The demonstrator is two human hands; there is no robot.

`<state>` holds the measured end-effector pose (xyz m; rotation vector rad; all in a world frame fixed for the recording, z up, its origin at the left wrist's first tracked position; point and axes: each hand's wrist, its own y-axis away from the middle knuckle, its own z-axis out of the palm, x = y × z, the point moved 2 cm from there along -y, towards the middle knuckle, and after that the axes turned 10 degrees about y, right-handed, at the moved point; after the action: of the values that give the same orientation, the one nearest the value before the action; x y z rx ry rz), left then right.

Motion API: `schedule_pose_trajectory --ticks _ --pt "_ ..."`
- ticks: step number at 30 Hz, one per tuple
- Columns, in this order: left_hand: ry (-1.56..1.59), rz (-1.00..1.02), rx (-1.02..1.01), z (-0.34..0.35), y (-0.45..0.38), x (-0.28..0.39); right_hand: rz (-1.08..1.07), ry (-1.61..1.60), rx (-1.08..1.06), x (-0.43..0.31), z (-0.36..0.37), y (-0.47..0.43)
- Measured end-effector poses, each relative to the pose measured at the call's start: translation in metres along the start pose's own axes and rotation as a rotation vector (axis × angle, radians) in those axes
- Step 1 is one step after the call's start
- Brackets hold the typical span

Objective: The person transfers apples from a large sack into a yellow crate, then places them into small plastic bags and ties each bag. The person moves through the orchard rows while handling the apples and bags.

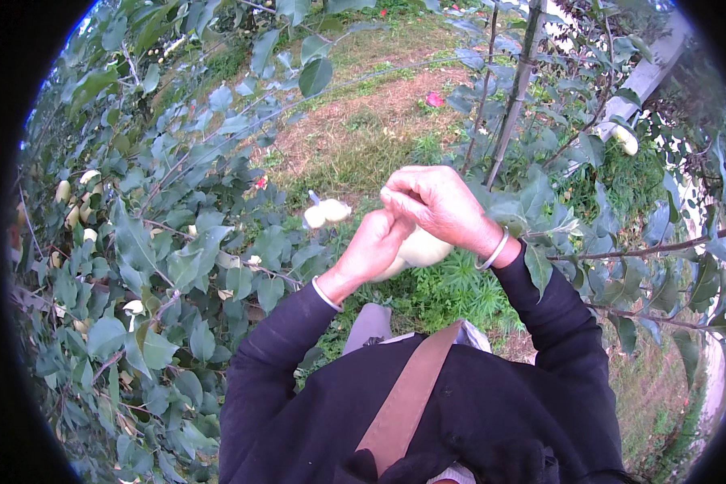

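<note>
My left hand (372, 245) and my right hand (435, 202) meet in front of my chest, fingers curled and touching. Whatever lies between the fingertips is hidden by the hands. Just below and behind them hang pale yellow-green, rounded fruits (425, 248), partly covered by my hands. Left of my left hand is a pair of similar pale fruits (327, 213), with a small greyish piece standing up at their top.
Leafy branches with more pale fruits (63, 191) fill the left side. Leafy twigs (653, 249) reach in from the right, close to my right sleeve. A thin pole (517, 91) and a wire (363, 78) stand beyond my hands. A slanted post (647, 75) is at the upper right.
</note>
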<state>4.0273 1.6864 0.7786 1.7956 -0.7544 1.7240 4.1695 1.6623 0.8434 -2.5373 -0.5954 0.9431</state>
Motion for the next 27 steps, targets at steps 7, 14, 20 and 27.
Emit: schedule_pose_trajectory --ticks 7,14,20,27 --pt "0.234 0.137 -0.009 0.016 0.002 0.003 -0.042 -0.045 -0.081 0.001 0.003 0.003" --pt "0.505 -0.047 0.000 0.014 0.003 0.013 -0.137 0.089 0.115 0.016 -0.027 0.016" --pt "0.475 -0.091 0.023 -0.003 0.005 0.014 -0.055 0.410 -0.185 0.011 -0.030 0.021" --pt "0.493 -0.109 -0.095 -0.016 0.009 0.042 -0.410 0.484 0.001 -0.008 -0.040 0.024"
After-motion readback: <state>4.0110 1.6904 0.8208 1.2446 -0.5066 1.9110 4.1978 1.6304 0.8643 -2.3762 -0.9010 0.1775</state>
